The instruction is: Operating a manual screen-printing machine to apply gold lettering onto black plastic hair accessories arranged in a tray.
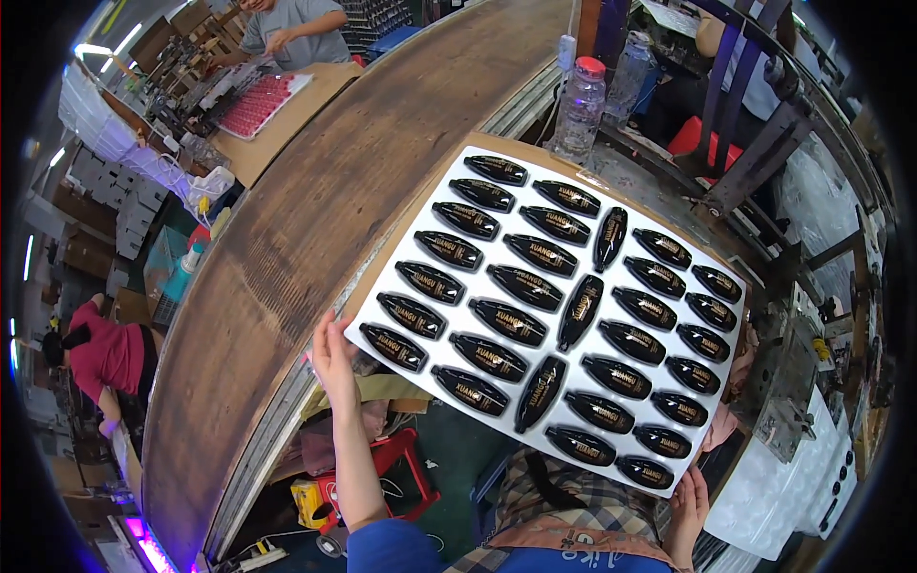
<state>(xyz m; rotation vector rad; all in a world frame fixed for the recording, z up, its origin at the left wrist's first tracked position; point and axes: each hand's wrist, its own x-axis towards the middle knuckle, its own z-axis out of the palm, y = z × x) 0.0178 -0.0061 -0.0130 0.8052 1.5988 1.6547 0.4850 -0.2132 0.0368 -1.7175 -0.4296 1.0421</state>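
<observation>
1. White moulded tray (559, 250), thin and glossy, held tilted above the lap, far edge resting at the near edge of the wooden bench (315, 191).
2. Filled with rows of black oval pieces (506, 321) bearing gold lettering; a middle column of three set lengthwise, the rest lying across.
3. Left hand (332, 361) clamped on the tray's near-left corner, fingers curled under the rim.
4. Right hand (690, 497) gripping the near-right corner, thumb on the edge.
5. Probably a carrying or inspecting step; next move calls for keeping the sheet level, since loose pieces could slide.
6. Beyond the far corner, a clear bottle with red cap (581, 107).
</observation>
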